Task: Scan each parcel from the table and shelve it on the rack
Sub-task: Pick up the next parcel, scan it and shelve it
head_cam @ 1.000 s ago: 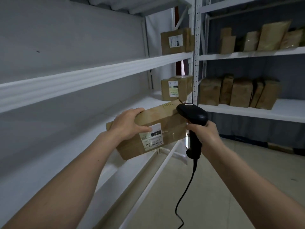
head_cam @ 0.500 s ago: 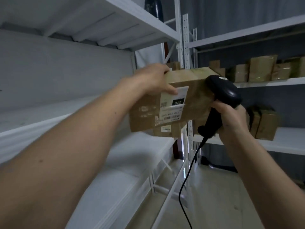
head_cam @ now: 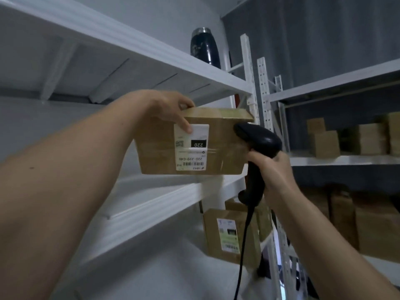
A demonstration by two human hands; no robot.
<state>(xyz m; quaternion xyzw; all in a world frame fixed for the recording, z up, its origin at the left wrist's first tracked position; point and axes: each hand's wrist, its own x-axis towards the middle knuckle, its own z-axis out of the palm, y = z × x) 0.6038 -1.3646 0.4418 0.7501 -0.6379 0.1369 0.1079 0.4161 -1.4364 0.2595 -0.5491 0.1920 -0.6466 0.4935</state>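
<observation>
Cardboard, plain brown and taped along its seam, makes up the parcel (head_cam: 218,146) I hold against the white metal rack (head_cam: 173,195). The box is a flat rectangular block, its lower edge just above the front lip of the rack's middle shelf, its top just under the shelf above. My left hand (head_cam: 173,109) takes it from the top left corner: fingers curled over the upper edge, thumb pressed flat on the glossy white label (head_cam: 191,148), which sits upside down with a black "220" patch and a barcode strip.

My right hand (head_cam: 272,172) is wrapped tight round the handle of a black plastic scanner (head_cam: 257,141). Its rounded, smooth head lies against the right side of the parcel's front face, and its thin black cable (head_cam: 243,245) hangs down past the rack's lower shelf.

On that lower shelf, below the parcel, stands another brown box (head_cam: 231,234) with a white label. A dark, shiny bottle (head_cam: 204,47) stands on top of the rack. To the right of the rack, a second shelving unit (head_cam: 324,83) carries rows of similar brown packages (head_cam: 324,144).
</observation>
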